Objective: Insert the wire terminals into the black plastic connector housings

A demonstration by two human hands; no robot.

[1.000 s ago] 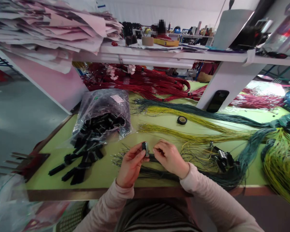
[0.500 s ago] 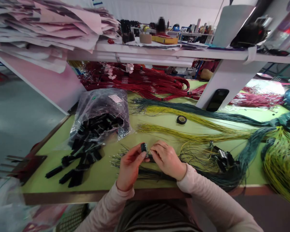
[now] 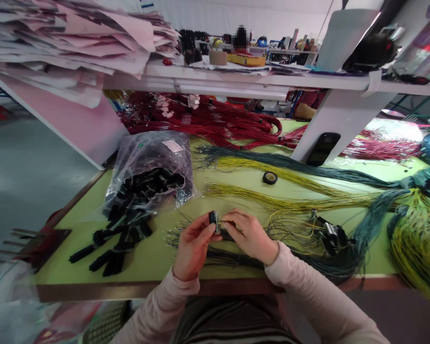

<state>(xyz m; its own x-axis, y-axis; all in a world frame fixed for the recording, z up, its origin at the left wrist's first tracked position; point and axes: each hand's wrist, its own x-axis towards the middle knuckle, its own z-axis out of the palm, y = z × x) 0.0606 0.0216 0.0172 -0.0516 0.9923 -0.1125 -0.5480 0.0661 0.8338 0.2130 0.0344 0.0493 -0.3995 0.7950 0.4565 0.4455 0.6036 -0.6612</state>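
Observation:
My left hand (image 3: 194, 243) is closed around a small black connector housing (image 3: 212, 220) with a grey-white side, held just above the table. Close on its right, the fingertips of my right hand (image 3: 245, 234) are pinched together on a thin yellow wire (image 3: 221, 221) whose end meets the connector's side. Whether the end is inside the connector I cannot tell. Beneath both hands lies a bundle of dark wires (image 3: 218, 255) with stripped or crimped tips. To the right, several black connectors (image 3: 331, 234) with wires attached rest on the table.
A clear plastic bag (image 3: 150, 148) spills black connectors (image 3: 116, 243) at the left. Yellow wires (image 3: 258, 195), dark green wires (image 3: 290, 162) and a black tape roll (image 3: 270, 177) lie beyond my hands. Red wire bundles (image 3: 208, 117) sit below the shelf (image 3: 222, 83). Metal prongs (image 3: 14, 241) stick out at the left edge.
The connector has turned slightly in my left hand, so its black face looks smoother. My right fingers stay close beside it, hardly shifted. The whole view has moved a little.

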